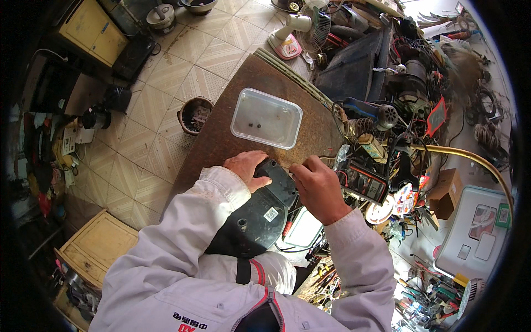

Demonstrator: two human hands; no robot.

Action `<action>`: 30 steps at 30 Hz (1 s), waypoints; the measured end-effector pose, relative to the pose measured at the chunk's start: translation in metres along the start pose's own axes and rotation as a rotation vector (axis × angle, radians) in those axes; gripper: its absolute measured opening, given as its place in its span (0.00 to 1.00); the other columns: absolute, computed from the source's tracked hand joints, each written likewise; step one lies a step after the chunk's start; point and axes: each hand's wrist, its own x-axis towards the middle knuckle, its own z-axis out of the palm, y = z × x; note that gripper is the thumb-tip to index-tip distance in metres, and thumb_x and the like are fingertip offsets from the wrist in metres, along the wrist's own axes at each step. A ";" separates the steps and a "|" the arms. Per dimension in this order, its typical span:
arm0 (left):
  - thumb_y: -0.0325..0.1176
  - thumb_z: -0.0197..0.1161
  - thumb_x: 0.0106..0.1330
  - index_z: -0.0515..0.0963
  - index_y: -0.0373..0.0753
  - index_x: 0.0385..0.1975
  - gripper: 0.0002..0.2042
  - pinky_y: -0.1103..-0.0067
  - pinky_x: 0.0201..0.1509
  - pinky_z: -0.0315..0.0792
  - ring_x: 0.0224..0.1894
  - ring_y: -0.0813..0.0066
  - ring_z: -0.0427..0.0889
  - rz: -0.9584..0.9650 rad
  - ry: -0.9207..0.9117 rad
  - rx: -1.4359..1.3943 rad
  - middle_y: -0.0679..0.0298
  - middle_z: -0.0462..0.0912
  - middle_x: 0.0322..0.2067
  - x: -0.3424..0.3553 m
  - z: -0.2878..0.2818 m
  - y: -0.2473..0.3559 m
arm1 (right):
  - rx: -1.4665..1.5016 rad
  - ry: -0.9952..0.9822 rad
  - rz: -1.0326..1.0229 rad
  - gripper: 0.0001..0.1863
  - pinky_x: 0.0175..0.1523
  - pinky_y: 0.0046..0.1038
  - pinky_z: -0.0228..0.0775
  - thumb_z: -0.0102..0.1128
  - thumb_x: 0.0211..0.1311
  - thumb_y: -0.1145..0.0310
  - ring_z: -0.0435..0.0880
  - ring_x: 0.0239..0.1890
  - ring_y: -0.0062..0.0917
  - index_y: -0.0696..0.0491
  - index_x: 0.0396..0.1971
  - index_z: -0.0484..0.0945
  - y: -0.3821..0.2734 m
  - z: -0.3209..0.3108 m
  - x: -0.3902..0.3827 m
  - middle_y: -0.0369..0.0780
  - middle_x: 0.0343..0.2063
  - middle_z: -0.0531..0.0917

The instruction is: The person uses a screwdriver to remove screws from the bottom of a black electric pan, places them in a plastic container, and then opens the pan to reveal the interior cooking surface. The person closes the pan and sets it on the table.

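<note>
A black plastic housing [249, 218] with a square printed sticker lies across the near edge of the brown table and over my lap. My left hand [247, 169] grips its upper left part, the thumb pressed on top. At its upper right end is my right hand [317, 187], fingers pinched together. Whatever sits in that pinch is too small or too hidden to name. Beyond both hands stands a clear plastic tub [266, 140], with two small dark pieces [254, 125] on its bottom.
The brown table [213, 145] narrows toward the far left. Left of it, a round bucket [195, 115] stands on the tiled floor. Wires, a blue-handled tool [366, 112] and boxed parts crowd the right side. A small fan [298, 25] stands beyond the table's far edge.
</note>
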 end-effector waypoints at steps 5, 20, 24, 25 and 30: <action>0.45 0.76 0.55 0.76 0.37 0.59 0.32 0.64 0.67 0.71 0.63 0.53 0.78 -0.002 -0.016 -0.036 0.52 0.80 0.60 0.003 -0.004 0.002 | -0.078 -0.080 -0.016 0.03 0.34 0.41 0.76 0.66 0.61 0.72 0.83 0.29 0.44 0.54 0.32 0.81 -0.012 -0.005 0.021 0.44 0.28 0.79; 0.42 0.71 0.62 0.79 0.38 0.55 0.24 0.63 0.63 0.74 0.58 0.50 0.79 0.153 0.147 -0.075 0.53 0.81 0.55 0.004 -0.015 -0.007 | 0.127 0.355 0.292 0.11 0.35 0.34 0.77 0.72 0.56 0.77 0.85 0.29 0.39 0.55 0.40 0.85 -0.023 -0.031 -0.054 0.44 0.28 0.84; 0.37 0.70 0.64 0.82 0.41 0.46 0.13 0.62 0.54 0.78 0.49 0.54 0.85 0.055 0.151 0.227 0.53 0.84 0.43 0.060 -0.061 0.017 | 0.670 0.438 0.853 0.11 0.37 0.26 0.76 0.64 0.67 0.74 0.83 0.30 0.19 0.62 0.47 0.83 -0.022 0.014 -0.155 0.40 0.34 0.87; 0.37 0.70 0.64 0.82 0.42 0.45 0.12 0.62 0.54 0.78 0.49 0.53 0.84 0.035 0.062 0.339 0.54 0.83 0.43 0.078 -0.060 0.022 | 0.792 0.409 0.933 0.13 0.39 0.26 0.77 0.63 0.67 0.74 0.83 0.30 0.20 0.62 0.49 0.82 -0.025 0.027 -0.178 0.41 0.35 0.87; 0.41 0.72 0.62 0.84 0.43 0.44 0.14 0.61 0.58 0.77 0.52 0.49 0.83 -0.043 -0.248 0.702 0.53 0.84 0.47 0.131 -0.050 -0.003 | 1.245 0.412 1.103 0.18 0.45 0.28 0.81 0.66 0.62 0.76 0.88 0.37 0.25 0.66 0.51 0.79 -0.035 0.114 -0.259 0.45 0.39 0.89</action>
